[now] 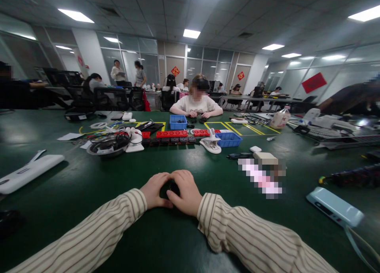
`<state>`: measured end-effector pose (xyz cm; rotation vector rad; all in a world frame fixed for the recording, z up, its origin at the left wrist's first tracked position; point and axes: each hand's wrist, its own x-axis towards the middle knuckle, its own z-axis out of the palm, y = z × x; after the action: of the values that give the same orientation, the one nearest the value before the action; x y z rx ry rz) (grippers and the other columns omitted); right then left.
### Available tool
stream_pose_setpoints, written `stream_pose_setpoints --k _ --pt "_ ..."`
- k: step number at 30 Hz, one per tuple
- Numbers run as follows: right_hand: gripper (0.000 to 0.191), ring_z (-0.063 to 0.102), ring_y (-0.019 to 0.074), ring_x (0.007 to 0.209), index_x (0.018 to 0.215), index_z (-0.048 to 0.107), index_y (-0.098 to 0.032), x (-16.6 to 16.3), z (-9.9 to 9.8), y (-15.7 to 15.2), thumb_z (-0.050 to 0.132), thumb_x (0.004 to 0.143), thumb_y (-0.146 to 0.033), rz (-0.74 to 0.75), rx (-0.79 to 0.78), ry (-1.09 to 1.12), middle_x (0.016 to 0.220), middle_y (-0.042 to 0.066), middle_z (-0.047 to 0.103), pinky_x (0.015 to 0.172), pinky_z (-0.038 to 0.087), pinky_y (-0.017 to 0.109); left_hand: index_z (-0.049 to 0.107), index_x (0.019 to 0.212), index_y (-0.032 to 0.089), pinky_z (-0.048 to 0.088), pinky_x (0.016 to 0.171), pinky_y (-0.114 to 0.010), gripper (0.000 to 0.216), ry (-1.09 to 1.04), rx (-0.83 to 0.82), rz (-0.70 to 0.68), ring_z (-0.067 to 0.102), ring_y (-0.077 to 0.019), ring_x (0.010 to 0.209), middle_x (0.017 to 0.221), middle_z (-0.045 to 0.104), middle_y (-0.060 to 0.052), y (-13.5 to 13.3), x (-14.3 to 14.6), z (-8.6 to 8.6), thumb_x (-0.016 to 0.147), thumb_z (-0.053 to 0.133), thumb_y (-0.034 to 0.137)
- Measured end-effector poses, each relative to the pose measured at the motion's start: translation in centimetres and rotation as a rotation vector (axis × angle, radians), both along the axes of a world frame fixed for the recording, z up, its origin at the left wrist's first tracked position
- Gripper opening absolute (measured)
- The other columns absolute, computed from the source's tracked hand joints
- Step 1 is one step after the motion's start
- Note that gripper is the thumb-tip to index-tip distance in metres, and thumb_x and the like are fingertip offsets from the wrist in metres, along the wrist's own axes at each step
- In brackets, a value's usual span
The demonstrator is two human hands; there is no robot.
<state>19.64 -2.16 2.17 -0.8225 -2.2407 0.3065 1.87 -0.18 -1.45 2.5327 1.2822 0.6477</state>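
In the middle of the green table, my left hand [156, 190] and my right hand [185, 193] come together, fingers curled and fingertips meeting at the top. Between them a small black object [170, 188] shows in part. Its kind cannot be made out, since the fingers cover most of it. Both hands seem closed around it, low over the tabletop. Striped cream sleeves cover both forearms.
Ahead stand a red power-strip row [172, 134], blue bins [178, 122] [228, 139], a white clip-on base [210, 141] and a bowl of cables [108, 145]. A white case [31, 173] lies left, a light-blue device [335, 206] right. A person sits opposite.
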Motion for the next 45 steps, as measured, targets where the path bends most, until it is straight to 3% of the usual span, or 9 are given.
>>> stream_pose_setpoints --k 3,8,14,21,25,29,31,37,45 --pt "0.023 0.045 0.0191 0.087 0.093 0.049 -0.017 0.0 -0.3 0.2 0.049 0.079 -0.035 -0.143 -0.038 0.01 0.091 0.005 0.053 0.08 0.033 0.034 0.046 0.109 0.018 0.036 0.089 -0.044 0.077 0.005 0.02 0.046 0.048 -0.0291 0.099 0.107 0.052 -0.009 -0.7 0.6 0.3 0.045 0.074 0.051" --pt "0.026 0.044 0.0173 0.078 0.083 0.048 -0.017 -0.1 -0.8 0.5 0.051 0.078 -0.043 -0.217 -0.053 -0.027 0.081 0.002 0.051 0.072 0.033 0.031 0.053 0.084 0.017 0.037 0.083 -0.044 0.05 0.069 0.071 0.185 0.05 -0.0243 0.082 0.086 0.053 -0.005 -1.7 1.8 1.0 0.053 0.069 0.052" --pt "0.013 0.044 0.0167 0.081 0.079 0.05 -0.018 -0.3 -0.5 0.6 0.056 0.073 -0.028 -0.129 -0.043 -0.067 0.081 0.001 0.051 0.074 0.033 0.03 0.058 0.084 0.018 0.04 0.081 -0.038 0.032 0.026 0.049 0.096 0.049 -0.0224 0.084 0.088 0.053 -0.004 -1.0 1.3 1.0 0.06 0.067 0.036" --pt "0.011 0.045 0.0152 0.084 0.069 0.052 -0.019 -0.2 -0.5 0.7 0.047 0.067 -0.01 0.137 0.019 -0.106 0.077 -0.001 0.056 0.08 0.032 0.03 0.062 0.068 0.019 0.04 0.085 -0.035 0.014 0.008 -0.037 -0.068 0.049 -0.0223 0.093 0.096 0.055 -0.003 0.2 0.1 0.4 0.062 0.07 0.029" --pt "0.013 0.046 0.0164 0.086 0.071 0.053 -0.02 0.0 -0.3 0.4 0.046 0.068 -0.01 0.174 0.054 -0.068 0.074 -0.001 0.058 0.086 0.029 0.034 0.063 0.077 0.02 0.039 0.086 -0.037 0.022 0.031 -0.02 -0.072 0.049 -0.0241 0.096 0.101 0.054 -0.004 0.2 0.1 0.1 0.062 0.069 0.035" --pt "0.016 0.045 0.0182 0.089 0.09 0.052 -0.018 0.1 0.0 0.0 0.05 0.075 -0.024 0.084 0.053 0.006 0.088 0.003 0.056 0.087 0.03 0.036 0.053 0.107 0.018 0.037 0.089 -0.041 0.067 0.002 0.008 -0.021 0.048 -0.0273 0.099 0.107 0.052 -0.008 -0.3 0.4 0.4 0.05 0.075 0.044" --pt "0.021 0.045 0.0188 0.086 0.091 0.051 -0.017 0.0 -0.1 -0.1 0.052 0.077 -0.032 -0.024 0.031 0.011 0.089 0.005 0.054 0.082 0.032 0.035 0.049 0.11 0.016 0.037 0.089 -0.043 0.078 0.005 0.034 0.028 0.048 -0.029 0.098 0.107 0.052 -0.01 -0.7 0.7 0.7 0.044 0.076 0.048" --pt "0.023 0.044 0.0167 0.076 0.077 0.048 -0.018 -0.4 -0.5 0.2 0.056 0.076 -0.04 -0.212 -0.036 -0.09 0.077 0.001 0.051 0.073 0.032 0.032 0.054 0.089 0.016 0.033 0.09 -0.047 0.052 0.064 0.07 0.124 0.051 -0.0256 0.086 0.088 0.055 -0.005 -1.8 1.9 1.2 0.053 0.07 0.05" --pt "0.007 0.048 0.0152 0.079 0.074 0.052 -0.018 -0.3 -0.3 0.4 0.056 0.071 -0.022 -0.013 0.012 -0.102 0.076 0.001 0.056 0.079 0.033 0.031 0.061 0.083 0.017 0.041 0.083 -0.035 0.029 -0.052 -0.032 -0.102 0.049 -0.0232 0.091 0.094 0.054 -0.006 -0.5 0.8 0.7 0.06 0.068 0.032"
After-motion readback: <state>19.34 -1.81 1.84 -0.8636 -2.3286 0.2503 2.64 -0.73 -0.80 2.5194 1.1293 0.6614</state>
